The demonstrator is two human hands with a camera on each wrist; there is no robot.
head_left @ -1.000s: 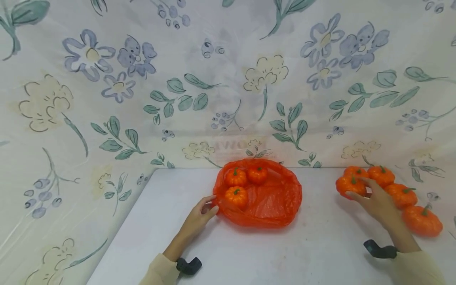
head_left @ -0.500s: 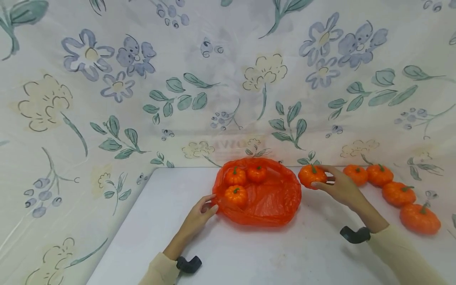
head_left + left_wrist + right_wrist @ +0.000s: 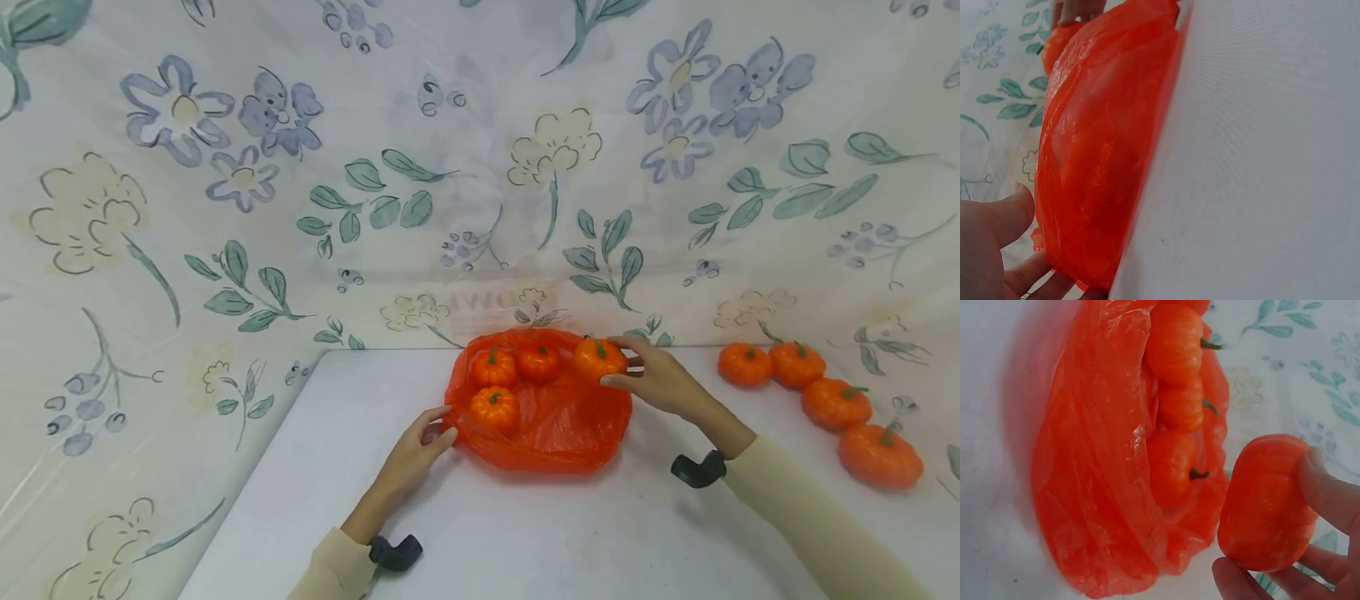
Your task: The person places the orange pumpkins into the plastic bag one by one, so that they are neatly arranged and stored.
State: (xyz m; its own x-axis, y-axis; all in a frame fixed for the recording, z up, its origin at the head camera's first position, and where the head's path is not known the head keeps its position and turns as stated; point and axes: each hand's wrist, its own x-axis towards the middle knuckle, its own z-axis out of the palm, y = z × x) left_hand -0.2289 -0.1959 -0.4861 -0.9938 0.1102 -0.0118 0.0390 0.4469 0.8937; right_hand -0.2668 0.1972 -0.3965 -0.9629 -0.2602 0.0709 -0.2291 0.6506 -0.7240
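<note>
One orange pumpkin with a green stem is held at the far right part of the mouth of a red plastic bag; whether it touches the rim cannot be told. The right hand grasps it, thumb on one side and fingers on the other.

The bag stands with its mouth spread wide. Contents: three similar pumpkins, two at the far side and one nearer, all in the left half; the near right part shows bare film. The left hand is at the bag's left side, thumb and fingers parted, fingers touching the film and not clenched.

Outside the bag, four further pumpkins lie in a bent row on the right of the white table, well apart from the bag. Each wrist, below a pale sleeve, bears a dark fitting.

Differences between views: the right wrist view shows the held pumpkin's stemless side and the bagged three in line, stems visible. The left wrist view shows the bag's outer wall, its contents blurred, with the left fingertips passing out of sight behind the film. The row of four appears in the head view only.

Writing: faint letters show on the floral covering just above the bag, too weak to read.
</note>
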